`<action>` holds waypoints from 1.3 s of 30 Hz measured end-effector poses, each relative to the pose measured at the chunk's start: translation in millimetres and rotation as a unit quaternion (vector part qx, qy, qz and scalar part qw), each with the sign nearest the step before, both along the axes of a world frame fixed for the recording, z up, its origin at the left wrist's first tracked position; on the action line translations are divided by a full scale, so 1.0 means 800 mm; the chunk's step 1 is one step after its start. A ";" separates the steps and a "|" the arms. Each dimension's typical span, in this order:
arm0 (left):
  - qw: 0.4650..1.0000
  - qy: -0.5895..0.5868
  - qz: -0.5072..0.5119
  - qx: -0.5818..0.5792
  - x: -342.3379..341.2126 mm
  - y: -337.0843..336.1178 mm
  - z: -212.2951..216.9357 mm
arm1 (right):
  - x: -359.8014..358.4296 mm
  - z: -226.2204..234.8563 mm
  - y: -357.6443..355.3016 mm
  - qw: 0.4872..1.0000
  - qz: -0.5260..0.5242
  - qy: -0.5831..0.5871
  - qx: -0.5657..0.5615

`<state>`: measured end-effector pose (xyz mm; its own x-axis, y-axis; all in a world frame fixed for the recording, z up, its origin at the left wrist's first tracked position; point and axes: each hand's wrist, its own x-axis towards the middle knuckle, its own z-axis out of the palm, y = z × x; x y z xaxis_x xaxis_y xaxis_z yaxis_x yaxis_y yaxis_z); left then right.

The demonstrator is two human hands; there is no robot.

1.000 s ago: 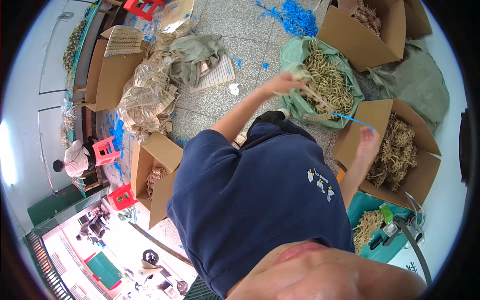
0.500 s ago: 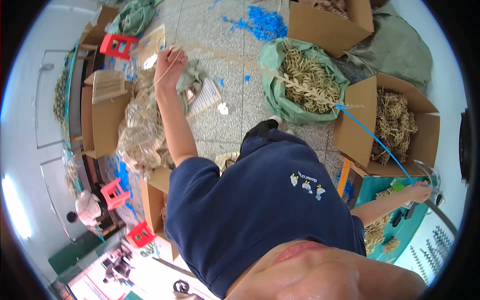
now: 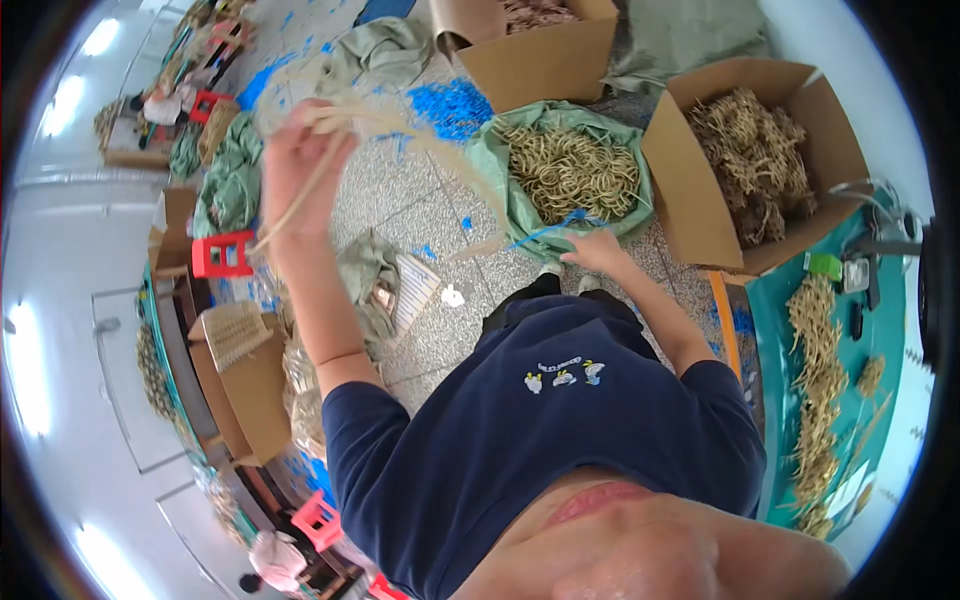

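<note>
My left hand (image 3: 305,175), raised at the upper left and blurred, is closed on a pale beige garland (image 3: 445,150). One thin end of it hangs below the fist. The rest arcs to the right, smeared by motion; its leaf shapes hardly show now. My right hand (image 3: 597,250) is in front of my body, at the near rim of a green woven sack (image 3: 487,155). Its fingers are closed at a thin blue strip (image 3: 545,232), which runs toward the garland's far end. The sack holds a heap of curled beige strands (image 3: 570,175).
Open cardboard boxes (image 3: 690,190) with beige pieces stand beyond the sack and right of it. A teal table (image 3: 775,400) at the right bears more strands. Blue scraps (image 3: 450,108) lie on the floor. At the left are a red stool (image 3: 222,256) and another box (image 3: 250,400).
My right hand has come from over the teal table to the sack's near rim. The garland and blue strip, stretched nearly straight before, now curve. The view has turned.
</note>
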<state>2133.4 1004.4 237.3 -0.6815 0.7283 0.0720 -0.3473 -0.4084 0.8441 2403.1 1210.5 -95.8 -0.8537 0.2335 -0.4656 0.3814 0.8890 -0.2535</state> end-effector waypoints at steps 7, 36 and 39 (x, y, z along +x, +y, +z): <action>0.995 0.049 0.081 0.029 -0.093 -0.002 0.051 | 0.137 -0.103 0.085 0.984 -0.149 0.060 -0.076; 0.992 0.013 -0.102 0.073 -0.232 0.429 -0.015 | 0.718 -0.046 -0.221 -0.015 -0.752 0.649 0.115; 0.970 0.019 -0.227 0.083 -0.010 0.426 -0.029 | 0.741 -0.093 -0.319 0.160 -0.808 0.554 -0.118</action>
<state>2125.4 1345.0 214.5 -0.2884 0.9291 0.2316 -0.4936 -0.3516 0.7955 2996.1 955.1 -170.1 0.6452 0.6531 -0.3963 -0.3312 -0.2284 -0.9155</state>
